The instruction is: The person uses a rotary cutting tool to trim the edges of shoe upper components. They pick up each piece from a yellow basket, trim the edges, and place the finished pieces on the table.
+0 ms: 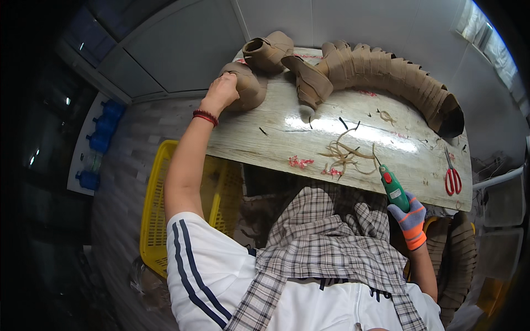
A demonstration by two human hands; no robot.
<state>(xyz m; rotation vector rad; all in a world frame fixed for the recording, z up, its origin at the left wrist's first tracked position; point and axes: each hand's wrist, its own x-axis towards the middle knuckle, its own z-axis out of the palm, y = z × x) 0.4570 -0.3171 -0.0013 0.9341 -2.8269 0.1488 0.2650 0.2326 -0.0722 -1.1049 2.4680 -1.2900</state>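
My bare left hand (222, 91), a red bead bracelet at its wrist, is closed on the rim of a tan shoe upper (251, 91) at the table's far left. My right hand (410, 219), in a grey, orange-cuffed glove, grips a green handheld tool (396, 194) with a red button and a thin dark tip. That tool points away from me over the near table edge. Just beyond the left hand sits a second tan upper (280, 51). Another upper (310, 83) stands in front of a long curved row of nested uppers (381, 70).
Tan trimmed strips (343, 155), pink-red scraps (301, 162) and dark bits lie on the wooden table (251, 138). Red-handled scissors (452, 180) rest near its right end. A yellow basket (152, 212) stands below on the left. More nested uppers (459, 265) are at lower right.
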